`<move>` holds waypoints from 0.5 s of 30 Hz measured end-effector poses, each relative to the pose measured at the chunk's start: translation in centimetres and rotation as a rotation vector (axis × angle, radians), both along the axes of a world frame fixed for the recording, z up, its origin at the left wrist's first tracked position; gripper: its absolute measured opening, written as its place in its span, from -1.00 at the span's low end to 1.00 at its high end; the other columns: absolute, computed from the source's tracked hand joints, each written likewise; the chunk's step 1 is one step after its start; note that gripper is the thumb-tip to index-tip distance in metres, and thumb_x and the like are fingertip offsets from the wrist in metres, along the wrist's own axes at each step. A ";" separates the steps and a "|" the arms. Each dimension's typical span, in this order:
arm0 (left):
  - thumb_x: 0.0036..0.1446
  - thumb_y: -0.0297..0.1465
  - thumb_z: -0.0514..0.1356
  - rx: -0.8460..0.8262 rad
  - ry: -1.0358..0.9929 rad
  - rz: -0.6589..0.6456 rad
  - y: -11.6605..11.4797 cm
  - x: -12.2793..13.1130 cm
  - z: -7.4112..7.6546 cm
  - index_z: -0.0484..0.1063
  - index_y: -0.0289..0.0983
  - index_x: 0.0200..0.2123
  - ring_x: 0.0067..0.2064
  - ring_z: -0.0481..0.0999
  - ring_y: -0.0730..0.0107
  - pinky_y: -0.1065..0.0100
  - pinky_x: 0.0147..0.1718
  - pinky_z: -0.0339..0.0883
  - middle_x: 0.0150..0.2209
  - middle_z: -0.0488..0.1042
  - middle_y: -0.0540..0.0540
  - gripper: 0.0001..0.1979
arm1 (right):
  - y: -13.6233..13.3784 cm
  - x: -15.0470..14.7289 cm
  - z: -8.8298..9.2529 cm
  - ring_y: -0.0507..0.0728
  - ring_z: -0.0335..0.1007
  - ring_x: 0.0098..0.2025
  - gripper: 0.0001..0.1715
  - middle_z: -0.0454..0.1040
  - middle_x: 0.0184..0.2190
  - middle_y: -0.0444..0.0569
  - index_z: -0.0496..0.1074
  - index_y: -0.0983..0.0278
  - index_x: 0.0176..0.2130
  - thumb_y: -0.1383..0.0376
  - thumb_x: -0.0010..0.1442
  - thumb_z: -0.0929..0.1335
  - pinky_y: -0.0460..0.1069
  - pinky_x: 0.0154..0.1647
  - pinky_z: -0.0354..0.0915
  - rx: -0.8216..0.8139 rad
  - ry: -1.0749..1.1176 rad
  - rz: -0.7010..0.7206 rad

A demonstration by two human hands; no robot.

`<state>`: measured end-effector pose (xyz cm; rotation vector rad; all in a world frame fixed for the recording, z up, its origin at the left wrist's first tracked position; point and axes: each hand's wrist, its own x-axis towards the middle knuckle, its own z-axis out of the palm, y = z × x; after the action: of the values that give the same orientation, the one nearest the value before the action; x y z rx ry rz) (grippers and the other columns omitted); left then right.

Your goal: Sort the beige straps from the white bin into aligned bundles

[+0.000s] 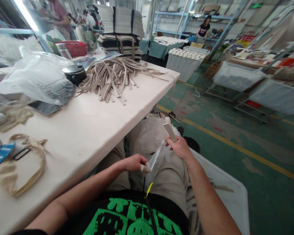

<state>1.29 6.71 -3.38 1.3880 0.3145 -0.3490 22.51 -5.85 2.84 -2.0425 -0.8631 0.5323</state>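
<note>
Two hands down in the lap here, just off the edge of the long white smooth-topped table (93,130). The left hand (134,162) is closed up, with the thumb and a fingertip wrapped in white tape pinching one edge of a thin clear plastic bag (158,158). The right hand (179,147) is closed too, kind of a fist, gripping one flat beige woven strap piece (169,130). The strap sticks up out of the fist at a tilt and looks folded, stiff and squared-off at the top. The other edge of the bag seems to run up to that same hand, so the bag hangs crinkly between the two hands, over the knees

On the table there's one big loose pile of flat beige straps (112,80), way too many to count, all long limp ribbons. Just beside it on the left is one round black lidded pot (74,73) with a shiny lid. Next to that is one puffy translucent plastic sack (36,81) with grey cloth inside. Closer in, one beige strap loop (26,163) lies flat, and one blue card (0,156) sits at the left edge. One white hard plastic bin (225,192) stands on the green floor by the right arm. At the far end of the table are strapped stacks of folded cloth (122,29)
</note>
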 end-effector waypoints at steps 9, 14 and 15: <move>-0.25 -0.08 0.40 0.014 0.051 0.000 0.2 -1.1 -0.7 0.54 -0.36 -0.48 -0.49 0.31 0.51 0.46 -0.40 0.22 -0.52 0.46 0.01 -0.57 | 2.4 1.7 -1.2 0.04 0.38 -0.57 -0.62 0.51 -0.54 -0.03 0.50 0.33 -0.42 0.04 0.05 0.35 -0.12 -0.63 0.33 0.053 -0.011 -0.121; -0.23 -0.02 0.37 0.072 0.077 -0.050 0.4 -1.8 -1.9 0.55 -0.36 -0.46 -0.51 0.29 0.50 0.45 -0.43 0.21 -0.56 0.43 0.02 -0.53 | 2.9 2.1 -1.6 0.03 0.36 -0.58 -0.64 0.51 -0.53 -0.04 0.51 0.33 -0.41 0.07 0.05 0.36 -0.12 -0.63 0.34 0.066 -0.004 -0.172; -0.22 -0.02 0.37 0.075 0.087 -0.061 0.4 -2.0 -2.2 0.56 -0.36 -0.44 -0.51 0.29 0.49 0.44 -0.44 0.21 -0.56 0.43 0.02 -0.52 | 3.0 2.1 -1.6 0.03 0.36 -0.57 -0.65 0.51 -0.53 -0.04 0.51 0.34 -0.41 0.08 0.04 0.36 -0.12 -0.63 0.34 0.070 0.000 -0.182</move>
<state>-0.69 7.11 -5.58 1.4611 0.3604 -0.4519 24.64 -2.88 1.21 -2.0323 -0.6776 0.3961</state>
